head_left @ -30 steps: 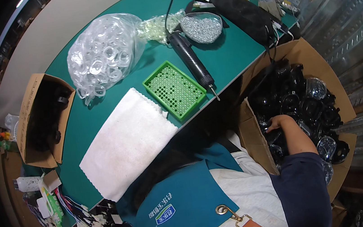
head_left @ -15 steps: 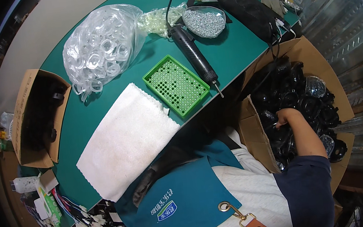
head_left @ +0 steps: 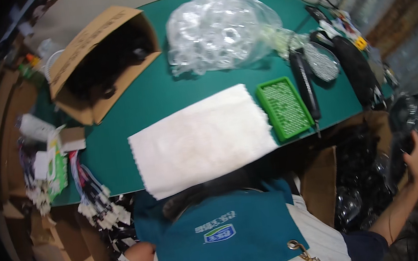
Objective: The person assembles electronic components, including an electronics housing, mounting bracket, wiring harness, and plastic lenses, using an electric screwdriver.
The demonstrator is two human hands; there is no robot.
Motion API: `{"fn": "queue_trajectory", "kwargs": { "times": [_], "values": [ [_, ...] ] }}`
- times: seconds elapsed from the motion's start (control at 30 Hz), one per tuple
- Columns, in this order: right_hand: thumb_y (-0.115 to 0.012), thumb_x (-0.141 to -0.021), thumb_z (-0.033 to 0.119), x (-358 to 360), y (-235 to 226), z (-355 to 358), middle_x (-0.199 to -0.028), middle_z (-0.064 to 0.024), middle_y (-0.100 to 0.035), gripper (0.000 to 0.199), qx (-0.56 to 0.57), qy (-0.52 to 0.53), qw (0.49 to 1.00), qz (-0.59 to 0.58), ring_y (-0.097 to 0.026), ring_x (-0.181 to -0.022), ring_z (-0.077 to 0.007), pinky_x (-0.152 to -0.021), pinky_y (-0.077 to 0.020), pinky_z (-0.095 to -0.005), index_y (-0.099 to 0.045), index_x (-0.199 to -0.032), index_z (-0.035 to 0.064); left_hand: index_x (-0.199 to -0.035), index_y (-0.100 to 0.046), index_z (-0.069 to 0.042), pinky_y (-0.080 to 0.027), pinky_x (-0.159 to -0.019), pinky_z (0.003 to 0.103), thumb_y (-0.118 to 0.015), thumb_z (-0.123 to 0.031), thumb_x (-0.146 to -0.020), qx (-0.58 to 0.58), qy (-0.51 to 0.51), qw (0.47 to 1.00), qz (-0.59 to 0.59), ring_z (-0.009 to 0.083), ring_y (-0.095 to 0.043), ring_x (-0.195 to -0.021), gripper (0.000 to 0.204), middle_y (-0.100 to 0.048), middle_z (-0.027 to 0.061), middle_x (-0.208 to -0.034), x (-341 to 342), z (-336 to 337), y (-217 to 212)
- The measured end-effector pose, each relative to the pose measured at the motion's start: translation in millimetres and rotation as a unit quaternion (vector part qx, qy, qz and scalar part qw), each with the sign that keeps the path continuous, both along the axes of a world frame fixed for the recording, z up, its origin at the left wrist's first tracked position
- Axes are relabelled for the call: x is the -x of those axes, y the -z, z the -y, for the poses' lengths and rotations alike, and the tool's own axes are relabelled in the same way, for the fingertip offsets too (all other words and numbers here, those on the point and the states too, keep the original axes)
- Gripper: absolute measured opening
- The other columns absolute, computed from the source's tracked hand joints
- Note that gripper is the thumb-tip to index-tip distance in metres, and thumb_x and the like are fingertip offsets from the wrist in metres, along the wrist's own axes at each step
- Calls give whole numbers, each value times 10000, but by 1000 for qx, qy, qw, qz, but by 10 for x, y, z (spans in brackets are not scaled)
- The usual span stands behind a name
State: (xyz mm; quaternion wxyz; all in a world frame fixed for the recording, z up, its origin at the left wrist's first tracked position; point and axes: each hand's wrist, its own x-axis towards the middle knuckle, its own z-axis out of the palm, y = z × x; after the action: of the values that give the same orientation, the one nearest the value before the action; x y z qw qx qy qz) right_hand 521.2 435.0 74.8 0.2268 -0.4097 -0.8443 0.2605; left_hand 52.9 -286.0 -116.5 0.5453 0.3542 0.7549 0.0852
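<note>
Glossy black, a rounded piece [head_left: 404,116] (its outline is blurred) is clamped in your right hand's [head_left: 415,160] grip, by the right-hand cardboard box [head_left: 321,184]. Your left hand [head_left: 142,254] is beside the teal apron [head_left: 187,248]; I can't tell its grip's state. Scallop-edged white cloth [head_left: 202,141] lies on the green tabletop [head_left: 109,166].

1. The right grip [head_left: 415,160] was blurred, as was the dark piece [head_left: 403,113] it held, whose exact kind could not be told.
2. The left grip's [head_left: 141,253] fingers were mostly hidden beside the apron [head_left: 257,223]; its forearm was cut off at the near edge.
3. Shadow hid much inside the left cardboard box [head_left: 96,37].
4. Bits in the green tray [head_left: 300,132] were too small to tell.
</note>
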Motion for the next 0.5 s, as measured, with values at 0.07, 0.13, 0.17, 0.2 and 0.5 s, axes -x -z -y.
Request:
{"fn": "queue_trajectory", "kwargs": {
  "times": [0.07,0.13,0.17,0.2,0.5],
  "values": [
    [-798,-635,278,778,-473,621,-1265,-156,-552,949,-35,4,998,45,-534,-1173,-238,-1013,-409,-351,-371,-1417,-52,-838,-670,-29,-489,-649,438,-599,-289,-824,-59,6,998,-37,387,-621,-762,270,-638,207,-801,58,-433,-690],
    [-818,-631,278,1246,-518,993,-1237,-159,-565,952,-74,-104,992,-16,-557,-1123,-233,-959,-440,-348,-380,-1413,-44,-829,-651,-54,-473,-623,420,-624,-142,-756,-205,-40,971,-119,329,-615,-733,117,-624,144,-817,146,-762,-1083],
    [-825,-629,277,1370,-447,1131,-1212,-162,-578,945,-131,-177,972,-76,-577,-1085,-229,-921,-458,-345,-392,-1406,-40,-931,-647,-38,-503,-703,389,-638,-113,-714,-204,-97,972,-59,308,-630,-804,230,-633,131,-902,210,-984,-1314],
    [-835,-596,269,1618,-504,1253,-1159,-156,-599,917,-166,-257,952,-21,-606,-1021,-243,-876,-476,-342,-433,-1364,-31,-1149,-601,-34,-478,-899,351,-638,-111,-689,-313,-45,949,-11,300,-596,-1057,468,-595,162,-1146,284,-1205,-1430],
    [-824,-575,275,4230,-337,2723,-890,-79,-561,597,-300,-653,674,169,-632,-754,-277,-655,-495,-367,-540,-1051,53,-1396,-446,-181,-418,-1032,541,-467,-540,-963,-455,-374,599,543,249,-570,-1174,563,-566,71,-1328,591,-1989,-1181]
  ]
}}
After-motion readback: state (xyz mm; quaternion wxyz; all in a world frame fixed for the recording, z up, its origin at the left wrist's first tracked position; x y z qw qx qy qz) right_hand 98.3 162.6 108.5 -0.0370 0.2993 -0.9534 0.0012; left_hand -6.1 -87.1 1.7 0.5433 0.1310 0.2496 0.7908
